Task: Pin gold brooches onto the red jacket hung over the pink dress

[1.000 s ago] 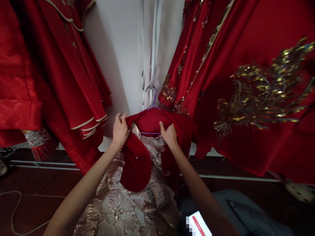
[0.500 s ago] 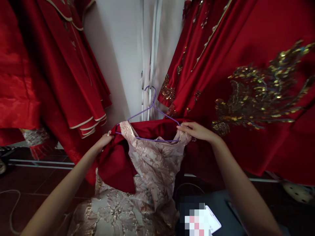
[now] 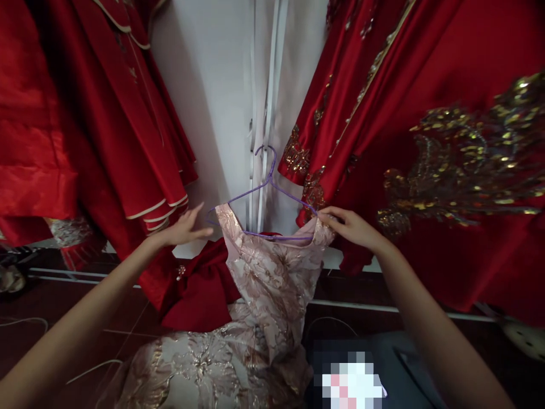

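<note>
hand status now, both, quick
Left hand: open, holding nothing, beside the purple hanger.
Right hand: closed on the shoulder of the floral dress.

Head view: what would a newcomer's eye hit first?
Probably the gold sequin motif glittering on the red garment at the far right. Next, the pale pink floral dress on a purple hanger at lower centre, its shoulder in the right hand, with the left hand open near the hanger's other end. Then the crumpled red cloth bunched left of the dress.
</note>
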Demonstrator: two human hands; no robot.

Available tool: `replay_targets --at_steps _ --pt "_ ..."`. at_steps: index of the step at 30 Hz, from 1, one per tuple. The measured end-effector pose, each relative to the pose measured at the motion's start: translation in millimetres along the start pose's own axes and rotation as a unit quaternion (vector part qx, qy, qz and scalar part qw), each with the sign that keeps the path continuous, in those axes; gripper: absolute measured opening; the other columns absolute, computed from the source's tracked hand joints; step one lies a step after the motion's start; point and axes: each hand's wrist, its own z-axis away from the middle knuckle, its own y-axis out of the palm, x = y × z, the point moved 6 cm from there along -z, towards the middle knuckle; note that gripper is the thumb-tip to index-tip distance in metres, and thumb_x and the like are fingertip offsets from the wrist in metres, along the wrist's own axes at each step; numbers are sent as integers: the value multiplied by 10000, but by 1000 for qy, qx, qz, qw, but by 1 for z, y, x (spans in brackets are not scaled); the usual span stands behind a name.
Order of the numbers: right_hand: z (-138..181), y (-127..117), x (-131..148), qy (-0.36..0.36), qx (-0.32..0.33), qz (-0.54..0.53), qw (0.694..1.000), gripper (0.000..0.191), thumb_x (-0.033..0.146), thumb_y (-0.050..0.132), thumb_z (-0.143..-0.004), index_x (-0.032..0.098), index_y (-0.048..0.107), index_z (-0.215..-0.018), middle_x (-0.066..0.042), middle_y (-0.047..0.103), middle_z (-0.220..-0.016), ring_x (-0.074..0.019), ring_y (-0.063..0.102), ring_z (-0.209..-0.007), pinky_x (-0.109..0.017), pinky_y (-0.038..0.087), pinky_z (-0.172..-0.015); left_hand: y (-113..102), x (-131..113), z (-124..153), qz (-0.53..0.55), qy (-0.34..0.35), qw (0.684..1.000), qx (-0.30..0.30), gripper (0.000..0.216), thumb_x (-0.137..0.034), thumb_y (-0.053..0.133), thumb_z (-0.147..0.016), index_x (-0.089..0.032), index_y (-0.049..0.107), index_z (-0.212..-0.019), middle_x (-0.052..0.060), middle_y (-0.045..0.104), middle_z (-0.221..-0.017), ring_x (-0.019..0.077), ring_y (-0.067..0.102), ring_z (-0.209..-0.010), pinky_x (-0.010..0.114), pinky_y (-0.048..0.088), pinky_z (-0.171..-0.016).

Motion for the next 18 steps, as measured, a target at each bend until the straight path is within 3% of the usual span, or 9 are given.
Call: replay_targets --at_steps 2,3,7,9,13,18 --pt "2 0 -2 -1 -13 -5 1000 362 525 471 -821 231 635 -955 -30 676 -951 -221 605 -892 -353 459 -840 -10 -23 -26 -9 59 993 -102 666 -580 384 -820 -200 337 -1364 115 467 -1337 262 377 -1270 408 283 -1035" --pt "3 -1 -3 -2 -21 -9 1000 365 525 470 -821 231 638 -960 -30 678 -947 -223 607 -896 -355 462 -843 -9 -32 -37 -8 80 990 -119 608 -559 332 -852 -206 364 -1346 99 508 -1298 243 443 -1214 381 318 -1007" --pt "6 2 -6 -14 -57 -41 997 356 509 499 -811 230 658 -964 -36 681 -999 -227 607 -950 -358 454 -881 13 -50 -54 5 105 989 -109 518 -511 227 -902 -197 612 -1048 52 669 -966 193 606 -872 272 426 -788" --pt "9 4 -8 -5 -89 -57 994 346 493 515 -805 229 664 -972 -38 681 -1020 -227 610 -960 -365 451 -889 19 -50 -48 22 90 983 -159 495 -494 248 -905 -197 638 -974 43 675 -926 183 608 -827 242 419 -734" --pt "20 7 -9 27 -193 -88 977 331 460 529 -800 214 673 -968 -45 686 -1017 -227 614 -959 -378 454 -888 23 -49 -25 46 37 961 -270 421 -449 302 -903 -217 631 -1026 47 668 -1013 181 608 -888 212 396 -722" --pt "48 -12 -12 62 -327 -116 936 311 429 545 -795 207 680 -965 -56 686 -1016 -229 616 -957 -389 459 -890 26 -40 -9 55 -63 953 -291 455 -459 273 -907 -194 641 -947 65 684 -838 183 614 -757 210 366 -623"
